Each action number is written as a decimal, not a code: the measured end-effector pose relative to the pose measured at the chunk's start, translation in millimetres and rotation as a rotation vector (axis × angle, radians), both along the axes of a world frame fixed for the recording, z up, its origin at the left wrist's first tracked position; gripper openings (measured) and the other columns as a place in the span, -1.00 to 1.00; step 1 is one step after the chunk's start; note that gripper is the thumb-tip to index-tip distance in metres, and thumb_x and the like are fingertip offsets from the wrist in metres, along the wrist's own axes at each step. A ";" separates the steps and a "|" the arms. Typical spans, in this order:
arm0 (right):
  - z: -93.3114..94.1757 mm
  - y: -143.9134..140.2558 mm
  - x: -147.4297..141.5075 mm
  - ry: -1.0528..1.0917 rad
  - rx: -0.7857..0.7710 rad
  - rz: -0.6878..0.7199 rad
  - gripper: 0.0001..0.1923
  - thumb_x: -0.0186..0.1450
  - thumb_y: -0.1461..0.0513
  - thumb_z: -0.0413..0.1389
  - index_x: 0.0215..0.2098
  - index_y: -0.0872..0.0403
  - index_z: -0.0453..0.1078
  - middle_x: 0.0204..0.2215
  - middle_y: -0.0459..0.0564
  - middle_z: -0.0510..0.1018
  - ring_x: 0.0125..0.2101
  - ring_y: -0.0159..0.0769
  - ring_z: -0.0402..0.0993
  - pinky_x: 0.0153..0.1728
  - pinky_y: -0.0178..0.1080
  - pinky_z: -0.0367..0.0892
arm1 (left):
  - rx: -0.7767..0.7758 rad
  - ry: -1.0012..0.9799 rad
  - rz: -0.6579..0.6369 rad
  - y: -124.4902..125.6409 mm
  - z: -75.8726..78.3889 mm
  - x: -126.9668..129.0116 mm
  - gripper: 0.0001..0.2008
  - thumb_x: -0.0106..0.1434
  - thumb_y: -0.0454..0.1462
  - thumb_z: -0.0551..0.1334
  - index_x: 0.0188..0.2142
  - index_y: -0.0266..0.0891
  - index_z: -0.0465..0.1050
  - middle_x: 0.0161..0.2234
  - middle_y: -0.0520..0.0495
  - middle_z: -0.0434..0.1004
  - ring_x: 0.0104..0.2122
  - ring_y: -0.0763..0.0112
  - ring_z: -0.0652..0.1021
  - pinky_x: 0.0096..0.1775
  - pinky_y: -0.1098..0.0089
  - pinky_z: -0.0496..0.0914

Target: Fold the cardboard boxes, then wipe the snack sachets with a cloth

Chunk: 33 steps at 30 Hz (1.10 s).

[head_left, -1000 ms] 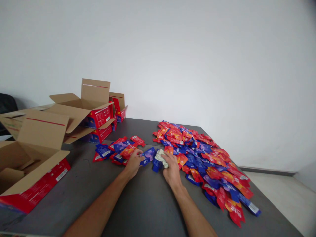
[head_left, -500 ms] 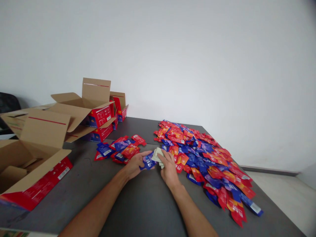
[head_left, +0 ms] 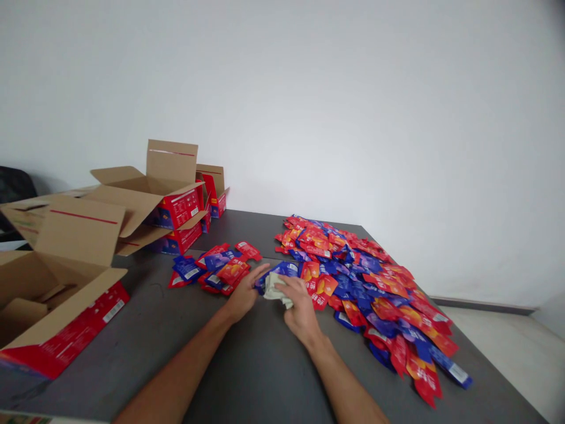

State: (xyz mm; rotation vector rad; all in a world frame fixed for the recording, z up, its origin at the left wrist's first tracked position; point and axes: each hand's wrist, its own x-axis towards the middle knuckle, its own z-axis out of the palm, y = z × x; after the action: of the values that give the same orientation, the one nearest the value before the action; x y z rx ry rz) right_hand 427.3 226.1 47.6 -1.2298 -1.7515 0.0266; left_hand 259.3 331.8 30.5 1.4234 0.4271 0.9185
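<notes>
Right hand (head_left: 299, 306) closed on pale wad (head_left: 274, 290); left hand (head_left: 243, 292), fingers loosely spread, now slid onto blue packet (head_left: 282, 270) just beyond. Both shifted nearer since a second ago; sorting continues.

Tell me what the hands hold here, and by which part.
The right hand grips a pale crumpled cloth at its near end; the left hand rests by a blue packet, hold unclear.

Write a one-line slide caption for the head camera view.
Two bare hands, left hand and right hand, handle a blue packet and pale cloth beside heaped packets.
</notes>
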 end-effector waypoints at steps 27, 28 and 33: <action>11.8 -14.0 5.0 -0.416 -0.393 -0.303 -0.53 0.07 0.45 0.03 -0.14 -0.03 0.56 0.07 0.00 0.48 0.02 -0.06 0.25 0.02 -0.10 0.20 | 0.602 0.899 0.086 5.6 -1.9 -23.9 -0.44 -0.10 -0.15 0.41 -0.03 -0.10 0.54 -0.03 -0.04 0.46 0.00 0.16 0.38 0.08 0.28 0.22; 12.3 -14.3 9.3 -0.422 -0.409 -0.349 -0.55 0.07 0.45 0.04 -0.16 -0.01 0.56 0.04 0.03 0.50 0.01 -0.04 0.26 0.01 -0.09 0.20 | 0.602 0.900 0.083 5.3 -1.5 -23.7 -0.43 -0.10 -0.15 0.41 -0.02 -0.10 0.53 -0.03 -0.04 0.46 0.01 0.16 0.38 0.08 0.28 0.22; 10.0 -14.8 13.6 -0.403 -0.375 -0.304 -0.44 -0.01 0.47 0.03 -0.09 0.00 0.55 0.08 0.01 0.47 0.03 -0.05 0.23 0.06 -0.09 0.19 | 0.600 0.934 0.128 4.3 -4.1 -19.6 -0.45 -0.12 -0.16 0.41 -0.06 -0.13 0.53 -0.06 -0.05 0.47 -0.02 0.15 0.39 0.04 0.29 0.25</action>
State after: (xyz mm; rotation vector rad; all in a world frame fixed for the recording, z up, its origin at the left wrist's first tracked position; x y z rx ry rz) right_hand 441.0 211.3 57.6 -1.8705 -1.9344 -0.0796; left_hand 239.7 336.1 26.5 2.3834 0.9935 0.4257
